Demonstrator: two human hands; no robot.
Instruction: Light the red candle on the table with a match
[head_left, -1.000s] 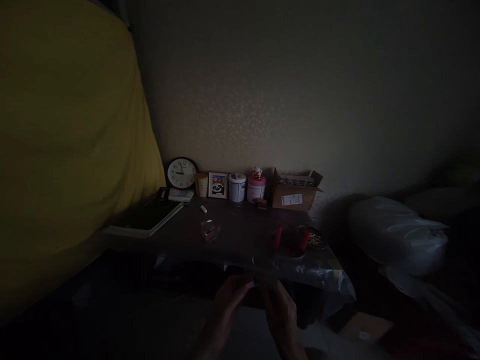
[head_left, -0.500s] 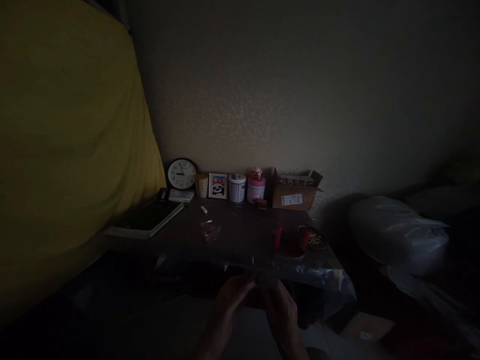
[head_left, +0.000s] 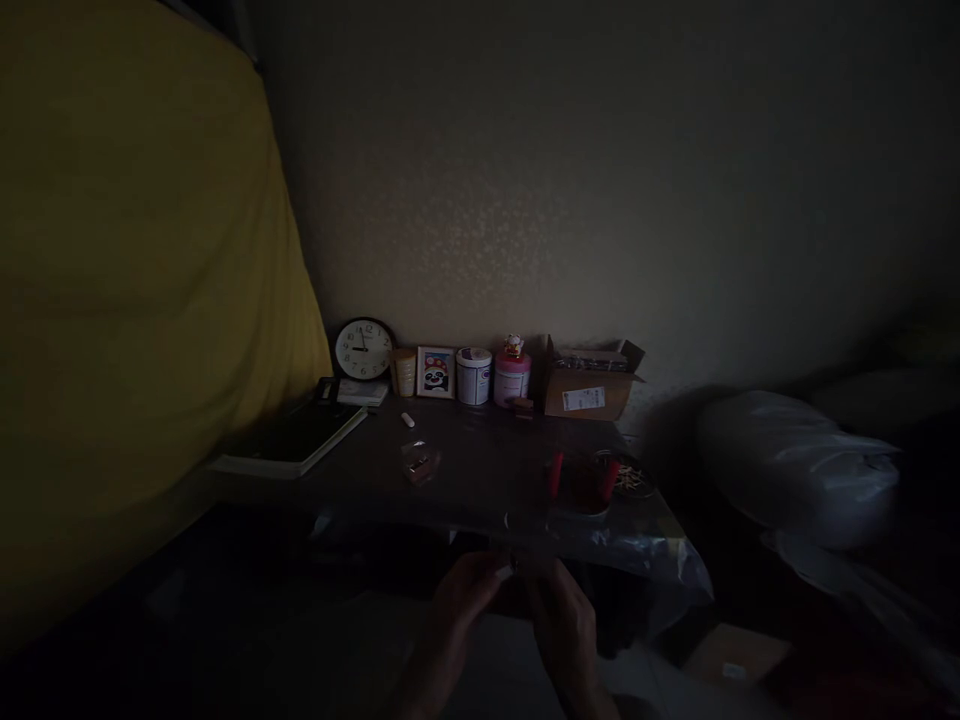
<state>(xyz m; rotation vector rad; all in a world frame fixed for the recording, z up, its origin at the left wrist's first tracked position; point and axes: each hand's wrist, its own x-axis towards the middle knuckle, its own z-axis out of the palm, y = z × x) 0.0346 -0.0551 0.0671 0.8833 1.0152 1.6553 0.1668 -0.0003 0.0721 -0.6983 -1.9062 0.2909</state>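
Along the back of a dark, plastic-covered table [head_left: 480,465], against a speckled wall [head_left: 480,230], stands a row of things: a round clock [head_left: 364,349], a beige cup [head_left: 406,373], a framed panda picture [head_left: 436,373], a white tin [head_left: 474,376] and a pink tin [head_left: 512,382] with a small figurine [head_left: 514,346] on its lid, then an open cardboard box [head_left: 589,392] bearing a white label. A large book [head_left: 300,440] lies at the left beside a yellow cloth [head_left: 150,300], while a small white piece [head_left: 407,420] and a clear packet [head_left: 420,463] lie farther in. Toward the near right edge, two red upright pieces [head_left: 556,474] stand close to a round dish [head_left: 632,476] of pale sticks, and those are the nearest obstacles beyond the right hand [head_left: 566,615]. A pale plastic bag [head_left: 795,465] sits well to the right. The left hand [head_left: 465,590] and the right are close together in front of the table's near edge, fingers curled inward; whether either is clamped tight, I cannot tell. Between their fingertips is a small object [head_left: 515,565], mostly hidden and very dim, showing only a faint light glint, its shape and material too dark to make out
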